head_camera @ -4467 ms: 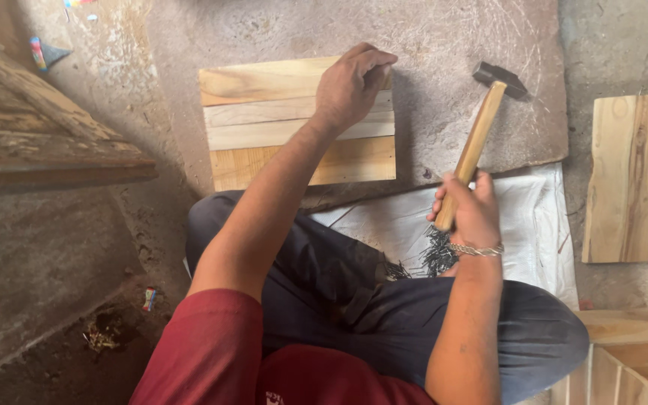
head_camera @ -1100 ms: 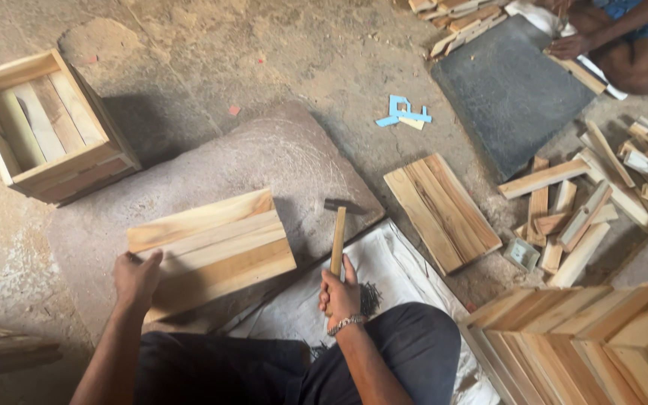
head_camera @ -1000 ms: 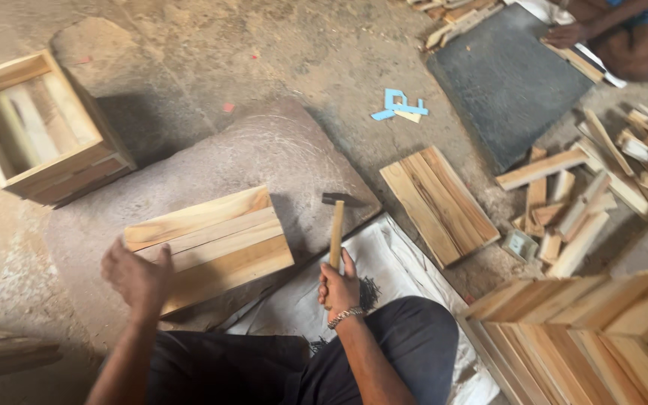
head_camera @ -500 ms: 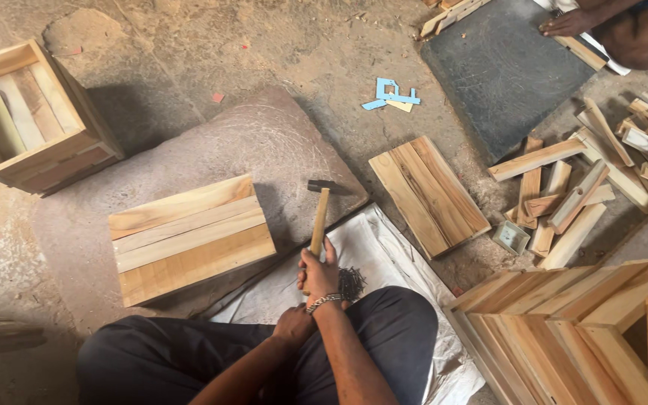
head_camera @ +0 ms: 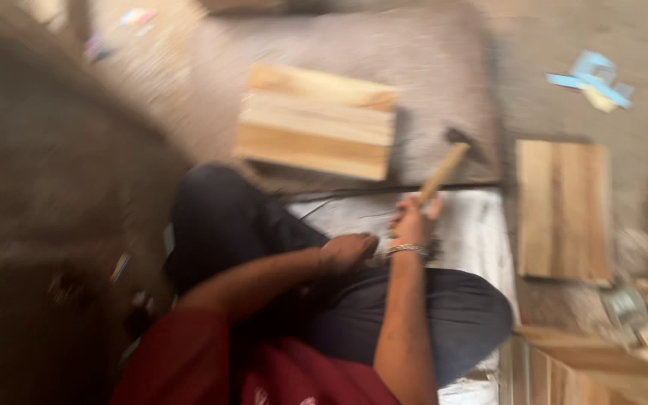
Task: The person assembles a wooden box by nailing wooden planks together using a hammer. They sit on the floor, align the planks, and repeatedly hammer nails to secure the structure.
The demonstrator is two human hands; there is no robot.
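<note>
Wooden-handled hammer (head_camera: pixel 444 166), tilted, head up.

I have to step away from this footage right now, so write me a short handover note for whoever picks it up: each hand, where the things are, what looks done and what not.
The picture is motion-blurred.
Right hand: closed on the wooden handle of the hammer, head up and away from the body.
Left hand: low by the right wrist, over the white sheet; whether it holds anything cannot be told.
Slatted wooden panel: flat on the grey slab, ahead of the knees, untouched.
Second wooden panel: on the floor to the right.
Done: the slats already sit side by side as one panel.
Left: no nail visible; hammer not on the panel.
</note>
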